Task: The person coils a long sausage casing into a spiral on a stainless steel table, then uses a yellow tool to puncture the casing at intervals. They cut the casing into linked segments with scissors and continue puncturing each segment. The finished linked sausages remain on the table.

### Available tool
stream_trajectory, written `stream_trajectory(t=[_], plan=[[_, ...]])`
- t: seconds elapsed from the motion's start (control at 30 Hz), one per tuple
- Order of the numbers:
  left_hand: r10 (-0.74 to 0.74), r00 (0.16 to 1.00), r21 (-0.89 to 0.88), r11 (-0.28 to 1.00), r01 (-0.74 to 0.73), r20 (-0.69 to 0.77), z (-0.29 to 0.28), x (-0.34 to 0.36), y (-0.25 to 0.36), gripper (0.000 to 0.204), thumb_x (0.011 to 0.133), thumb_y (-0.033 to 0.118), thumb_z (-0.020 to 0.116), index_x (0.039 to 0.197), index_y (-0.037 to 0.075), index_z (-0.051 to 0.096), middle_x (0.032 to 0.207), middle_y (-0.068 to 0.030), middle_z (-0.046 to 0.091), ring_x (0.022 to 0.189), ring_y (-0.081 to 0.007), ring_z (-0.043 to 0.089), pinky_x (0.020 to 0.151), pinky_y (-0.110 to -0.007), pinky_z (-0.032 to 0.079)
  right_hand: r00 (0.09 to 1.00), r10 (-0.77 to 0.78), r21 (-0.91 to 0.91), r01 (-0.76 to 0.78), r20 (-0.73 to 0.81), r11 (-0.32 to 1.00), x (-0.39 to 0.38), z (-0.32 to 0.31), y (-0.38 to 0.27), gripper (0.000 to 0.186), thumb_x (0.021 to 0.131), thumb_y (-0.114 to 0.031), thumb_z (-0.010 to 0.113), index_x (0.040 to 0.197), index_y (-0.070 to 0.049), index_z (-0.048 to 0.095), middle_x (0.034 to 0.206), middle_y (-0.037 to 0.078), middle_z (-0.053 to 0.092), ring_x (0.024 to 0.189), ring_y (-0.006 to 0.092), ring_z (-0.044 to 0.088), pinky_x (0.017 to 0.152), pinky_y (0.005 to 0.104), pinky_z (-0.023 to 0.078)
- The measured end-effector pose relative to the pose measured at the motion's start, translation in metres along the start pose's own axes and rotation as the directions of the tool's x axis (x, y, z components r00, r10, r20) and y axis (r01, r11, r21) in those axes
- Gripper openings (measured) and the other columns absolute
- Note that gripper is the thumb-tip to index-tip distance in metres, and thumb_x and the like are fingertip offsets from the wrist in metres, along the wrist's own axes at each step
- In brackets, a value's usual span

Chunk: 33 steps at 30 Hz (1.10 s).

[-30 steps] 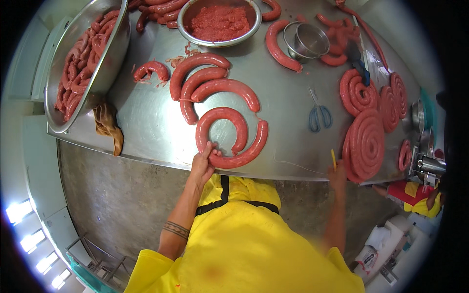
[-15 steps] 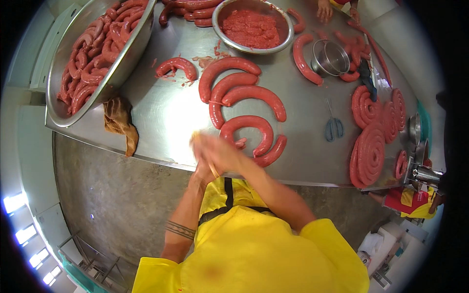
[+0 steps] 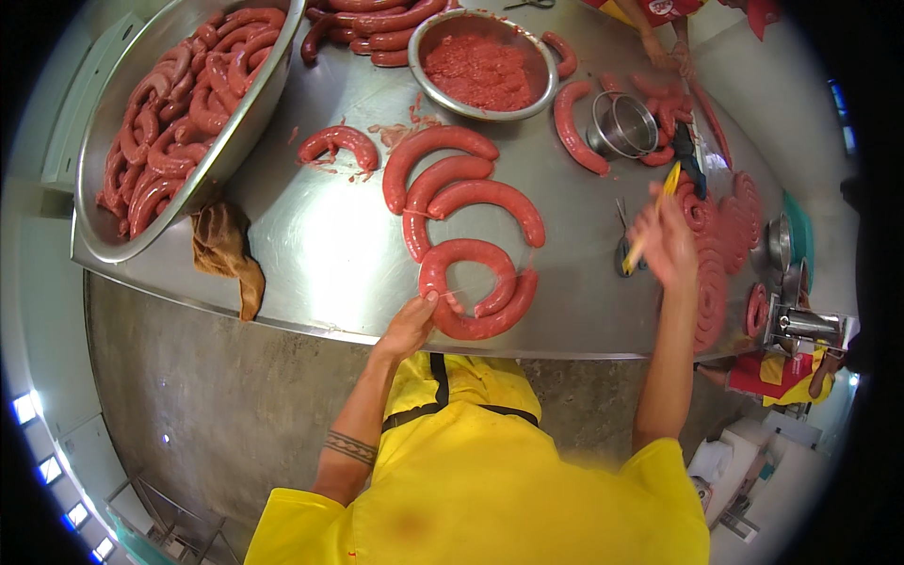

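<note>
My left hand (image 3: 409,325) is closed at the near left side of a raw red sausage (image 3: 468,252) curled into a ring, its thumb against the casing. My right hand (image 3: 670,247) is raised over the table to the right, wrapped round a narrow yellow stick-like piece (image 3: 669,184) whose exact kind I cannot make out. A faint pale string runs from the curled sausage towards that hand. Beyond the ring lie more curved sausages (image 3: 443,151). Blue-handled scissors (image 3: 622,256) lie partly behind my right hand.
A large steel basin (image 3: 87,179) of sausages stands at the left, beside a brown cloth (image 3: 222,247). Farther back are a bowl (image 3: 420,80) of minced meat and steel rings (image 3: 623,127). Sausage coils (image 3: 744,221) lie at the right; a co-worker's hands (image 3: 667,58) are at the far edge.
My hands were together at the near table edge. The right hand has swung out to the right with the yellow piece, while the left hand has moved onto the curled sausage.
</note>
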<state>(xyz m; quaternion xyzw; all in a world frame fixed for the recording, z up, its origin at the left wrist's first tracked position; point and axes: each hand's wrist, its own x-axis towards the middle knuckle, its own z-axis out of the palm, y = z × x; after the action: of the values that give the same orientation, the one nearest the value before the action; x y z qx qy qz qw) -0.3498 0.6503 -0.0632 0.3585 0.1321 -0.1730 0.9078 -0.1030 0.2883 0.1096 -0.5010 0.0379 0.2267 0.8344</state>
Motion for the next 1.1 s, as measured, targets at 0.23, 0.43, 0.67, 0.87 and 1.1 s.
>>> stream_trajectory(t=[0.23, 0.43, 0.67, 0.87, 1.1], plan=[[0.023, 0.899, -0.098, 0.993, -0.073, -0.438, 0.019, 0.017, 0.002, 0.024, 0.107, 0.019, 0.051, 0.111, -0.004, 0.06, 0.12, -0.0213, 0.065, 0.099, -0.0294, 0.069, 0.097, -0.043, 0.051, 0.772, 0.594, -0.787, -0.504, -0.227, 0.355, -0.12, 0.031, 0.153, 0.036, 0.103, -0.018, 0.051, 0.138, -0.011, 0.05, 0.103, 0.008, 0.062, 0.088, 0.0193, 0.062, 0.073, 0.0335, 0.049], [0.669, 0.719, 0.951, -0.307, 0.038, 0.187, 0.031, -0.013, 0.03, 0.022, 0.096, 0.009, 0.062, 0.115, -0.001, 0.064, 0.148, -0.0261, 0.041, 0.133, -0.0495, 0.041, 0.11, -0.056, 0.035, 0.815, 0.015, -0.81, 0.573, 0.579, 0.127, 0.006, 0.14, 0.196, 0.036, 0.096, -0.008, 0.056, 0.131, -0.009, 0.05, 0.108, 0.022, 0.064, 0.098, 0.0451, 0.063, 0.08, 0.0453, 0.05], [0.417, 0.851, 0.684, 0.723, -0.097, -0.32, 0.034, -0.008, 0.051, 0.018, 0.101, 0.017, 0.058, 0.103, -0.001, 0.064, 0.089, -0.0108, 0.067, 0.078, -0.018, 0.061, 0.069, -0.032, 0.048, 0.746, 0.19, -0.635, 0.371, 0.638, 0.677, -0.003, 0.211, 0.16, 0.018, 0.1, -0.017, 0.058, 0.111, -0.003, 0.062, 0.105, 0.009, 0.067, 0.096, 0.0196, 0.064, 0.085, 0.0351, 0.05], [0.494, 0.867, 0.948, 0.299, -0.105, -0.06, 0.047, -0.012, 0.054, 0.024, 0.107, 0.018, 0.047, 0.096, 0.0, 0.058, 0.074, -0.0109, 0.058, 0.067, -0.0219, 0.062, 0.061, -0.035, 0.048, 0.918, -0.388, 0.397, 0.328, 0.079, 0.857, 0.028, 0.178, 0.012, 0.015, 0.105, -0.029, 0.054, 0.1, -0.016, 0.056, 0.072, -0.006, 0.048, 0.061, 0.0036, 0.042, 0.062, 0.0236, 0.04], [0.409, 0.898, 0.934, 0.356, 0.009, -0.165, 0.028, 0.004, 0.059, 0.01, 0.1, 0.005, 0.049, 0.099, 0.002, 0.058, 0.079, -0.0166, 0.067, 0.073, -0.0335, 0.068, 0.067, -0.045, 0.053, 0.95, -0.275, 0.083, 0.266, 0.144, 0.96, 0.001, 0.04, -0.014, 0.023, 0.109, -0.035, 0.048, 0.095, -0.016, 0.05, 0.068, -0.007, 0.039, 0.055, 0.0052, 0.037, 0.051, 0.0245, 0.035]])
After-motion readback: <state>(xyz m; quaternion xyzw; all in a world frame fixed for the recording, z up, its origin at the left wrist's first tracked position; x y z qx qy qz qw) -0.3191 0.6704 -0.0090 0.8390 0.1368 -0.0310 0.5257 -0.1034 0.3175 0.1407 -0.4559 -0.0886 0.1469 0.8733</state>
